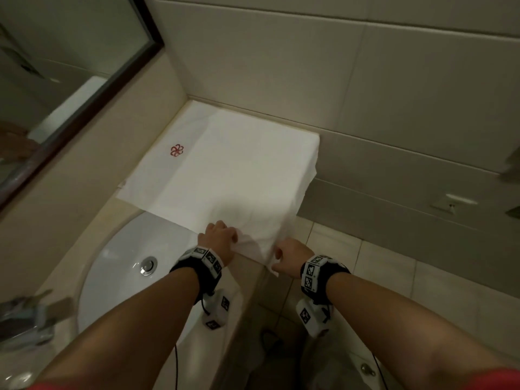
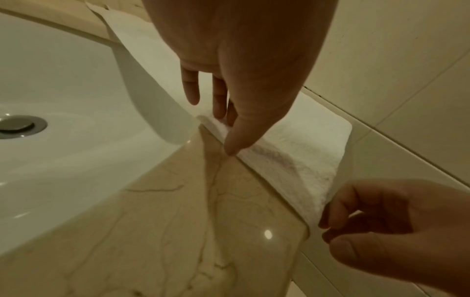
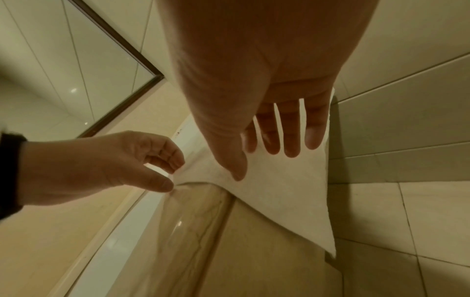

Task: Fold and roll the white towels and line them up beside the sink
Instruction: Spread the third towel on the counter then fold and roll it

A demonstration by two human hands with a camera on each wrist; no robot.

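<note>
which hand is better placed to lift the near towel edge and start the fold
Left, probably. The left hand pinches the towel edge on the counter by the sink; the right hand holds the corner hanging off the counter's end.

White towel (image 1: 230, 170) w/ red flower logo (image 1: 176, 150); white sink (image 1: 118, 266), beige counter (image 2: 178, 231).

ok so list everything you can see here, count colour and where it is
towel: one, white with a red flower emblem, spread on the counter right of the sink, near edge over the counter front
sink: one, white, set in the counter, left of the towel
drain plug: one, chrome, in the sink
counter: one, beige marble
mirror: one, dark frame, wall at left
faucet: one, metal, blurred, lower left
wall tiles: beige, behind the counter
left hand: pinches the towel's near edge
right hand: pinches the towel's near corner
</note>
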